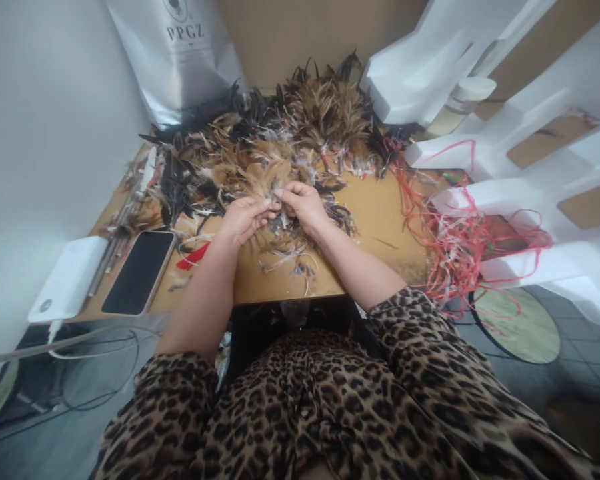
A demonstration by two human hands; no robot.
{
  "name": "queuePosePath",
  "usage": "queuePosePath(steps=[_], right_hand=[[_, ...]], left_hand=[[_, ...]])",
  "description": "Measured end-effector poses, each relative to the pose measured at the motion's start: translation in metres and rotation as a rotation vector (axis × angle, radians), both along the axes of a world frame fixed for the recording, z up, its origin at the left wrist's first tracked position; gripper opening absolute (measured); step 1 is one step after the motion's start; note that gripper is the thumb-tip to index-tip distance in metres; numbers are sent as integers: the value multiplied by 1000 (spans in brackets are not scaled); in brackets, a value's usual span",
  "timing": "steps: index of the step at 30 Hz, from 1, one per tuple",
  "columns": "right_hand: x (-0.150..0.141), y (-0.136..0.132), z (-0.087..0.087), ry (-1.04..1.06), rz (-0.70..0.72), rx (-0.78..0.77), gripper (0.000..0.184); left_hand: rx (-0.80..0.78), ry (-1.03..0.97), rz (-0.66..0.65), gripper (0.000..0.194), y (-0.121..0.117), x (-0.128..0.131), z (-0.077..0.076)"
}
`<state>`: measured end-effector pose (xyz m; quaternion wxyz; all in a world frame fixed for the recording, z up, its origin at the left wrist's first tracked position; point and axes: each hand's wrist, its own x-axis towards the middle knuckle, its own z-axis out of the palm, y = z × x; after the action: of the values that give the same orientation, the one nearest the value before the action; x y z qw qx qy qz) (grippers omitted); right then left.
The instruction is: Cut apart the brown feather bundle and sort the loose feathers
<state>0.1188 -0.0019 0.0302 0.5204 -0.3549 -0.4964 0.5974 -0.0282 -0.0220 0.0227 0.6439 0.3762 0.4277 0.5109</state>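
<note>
My left hand [249, 217] and my right hand [303, 205] are close together over the middle of the table, both closed in a pinch. Between them is a small bunch of tan feathers [266, 179], its tips pointing away from me. The thumb and fingers of each hand press at the quill end of the bunch. Behind my hands spreads a heap of loose brown and black feathers [220, 167]. Farther back stands a thick cluster of brown feathers [325, 107]. Stripped fluff and quill bits [293, 250] lie just below my hands.
A phone [139, 273] and a white power bank [70, 280] with a cable are at the left. Tangled pink strings [463, 253] hang over the right edge beside white foam pieces [540, 193]. A silver bag [180, 60] stands behind; a red scrap [193, 256] lies near my left wrist.
</note>
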Motion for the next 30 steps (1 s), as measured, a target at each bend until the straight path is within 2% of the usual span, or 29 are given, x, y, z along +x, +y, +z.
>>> queuePosePath(steps=[12, 20, 30], right_hand=[[-3, 1, -5, 9, 30, -27, 38], [-1, 0, -1, -12, 22, -42, 39], [-3, -2, -2, -35, 4, 42, 37]], left_hand=[[40, 83, 47, 21, -4, 4, 4], [40, 87, 44, 21, -3, 3, 4], [66, 165, 81, 26, -6, 9, 6]])
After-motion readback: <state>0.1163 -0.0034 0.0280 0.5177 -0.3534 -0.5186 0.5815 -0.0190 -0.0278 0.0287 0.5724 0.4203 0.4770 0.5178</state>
